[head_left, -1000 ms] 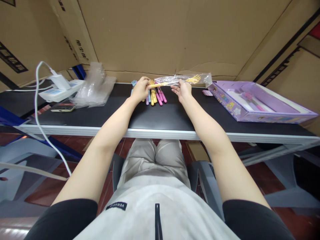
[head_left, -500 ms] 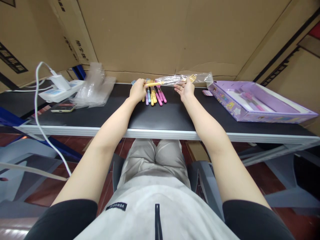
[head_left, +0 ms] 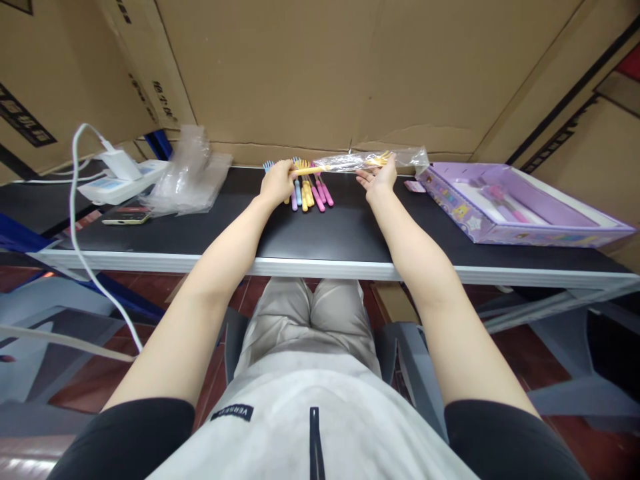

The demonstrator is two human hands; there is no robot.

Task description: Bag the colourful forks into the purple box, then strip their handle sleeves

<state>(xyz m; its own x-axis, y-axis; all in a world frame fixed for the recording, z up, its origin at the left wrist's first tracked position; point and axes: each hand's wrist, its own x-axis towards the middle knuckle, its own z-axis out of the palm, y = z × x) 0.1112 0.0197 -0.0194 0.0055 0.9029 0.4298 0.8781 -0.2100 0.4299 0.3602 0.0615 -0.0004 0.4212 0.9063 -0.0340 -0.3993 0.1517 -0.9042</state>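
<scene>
A yellow back scratcher [head_left: 307,171] with a fork-like head lies level above the table, most of its length inside a clear plastic bag [head_left: 345,161]. My left hand [head_left: 278,181] is closed round its bare handle end. At the bag's right part, my right hand [head_left: 381,177] pinches the plastic beside the pronged head, its other fingers stretched out loosely. Below and between the hands, several more back scratchers [head_left: 306,195] with blue, purple, yellow and pink handles lie in a bunch. My left hand partly hides them.
On the right stands a purple open box [head_left: 520,235] with pink items inside, near a small pink card [head_left: 415,187]. Clear bags [head_left: 187,177] lie on the left beside a phone [head_left: 126,215] and a white power strip [head_left: 123,183]. Cardboard [head_left: 300,73] walls the back.
My right hand has slid a little to the right along the bag, now at the pronged head. The left hand, gripping the handle, has shifted slightly right.
</scene>
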